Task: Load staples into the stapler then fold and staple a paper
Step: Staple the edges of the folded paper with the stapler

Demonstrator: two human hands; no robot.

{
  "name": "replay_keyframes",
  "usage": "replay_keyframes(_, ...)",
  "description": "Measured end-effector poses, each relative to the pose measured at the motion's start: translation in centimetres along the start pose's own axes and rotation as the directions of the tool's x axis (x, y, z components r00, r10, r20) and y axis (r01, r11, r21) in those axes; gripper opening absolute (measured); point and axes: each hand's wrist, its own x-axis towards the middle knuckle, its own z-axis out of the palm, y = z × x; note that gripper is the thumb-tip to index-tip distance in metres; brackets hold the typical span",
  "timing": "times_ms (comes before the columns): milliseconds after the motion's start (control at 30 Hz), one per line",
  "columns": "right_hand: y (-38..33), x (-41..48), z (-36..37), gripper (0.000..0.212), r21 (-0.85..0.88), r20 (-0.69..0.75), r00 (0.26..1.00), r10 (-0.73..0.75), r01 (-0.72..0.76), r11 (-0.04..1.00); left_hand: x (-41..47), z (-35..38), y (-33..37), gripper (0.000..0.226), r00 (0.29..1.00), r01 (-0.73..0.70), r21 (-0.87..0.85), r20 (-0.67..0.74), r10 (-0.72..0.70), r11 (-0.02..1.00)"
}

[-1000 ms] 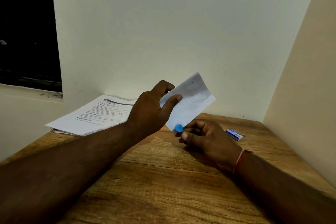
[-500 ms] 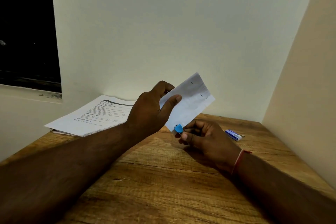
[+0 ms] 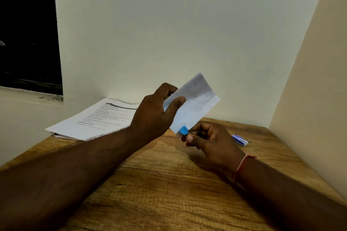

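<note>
Two short dark marks sit on the upper end of the folded paper (image 3: pixel 195 105), one near the top edge and one lower toward the right edge; they're too small for me to call anything more than little dashes. The sheet itself is white, folded into a long narrow strip, tilted so its far end points up and right, and it's held in the air above the table (image 3: pixel 159 184), not lying on it. The left hand (image 3: pixel 155 114) grasps it around the middle, thumb across the front and fingers curled behind. At the strip's lower corner the blue stapler (image 3: pixel 183 130) pokes out. I only see its rounded blue tip touching the paper's edge, the rest is buried in the right hand (image 3: pixel 212 140), whose fingers are curled tight round it. Can't tell from my feed whether it's actually biting the paper. There's a small blue and white staple box (image 3: pixel 240 140) on the table just right of that hand, and a stack of printed sheets (image 3: pixel 93 120) back left against the wall. Compared with a second ago, basically nothing's changed: same grip on both sides, same tilt on the paper, stapler at the same corner, box and stack untouched.
</note>
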Motion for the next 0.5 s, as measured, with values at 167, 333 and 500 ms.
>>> replay_keyframes(167, 0.2, 0.2, 0.1, 0.005, -0.024, -0.040, 0.999, -0.018, 0.017, 1.000, 0.0, 0.1, -0.3, 0.036, 1.000, -0.014, -0.001, 0.006, 0.014, 1.000)
replay_keyframes(333, 0.7, 0.4, -0.2, 0.006, -0.023, -0.024, 0.999, -0.025, 0.024, 0.999, 0.1, 0.1, -0.7, 0.035, 1.000, -0.005, 0.024, 0.007, 0.004, 1.000)
replay_keyframes(500, 1.6, 1.0, -2.1, 0.020, -0.318, -0.026, 0.998, -0.060, 0.049, 0.947, 0.9, -0.1, -1.6, 0.024, 0.991, 0.129, -0.069, -0.027, -0.131, 0.989)
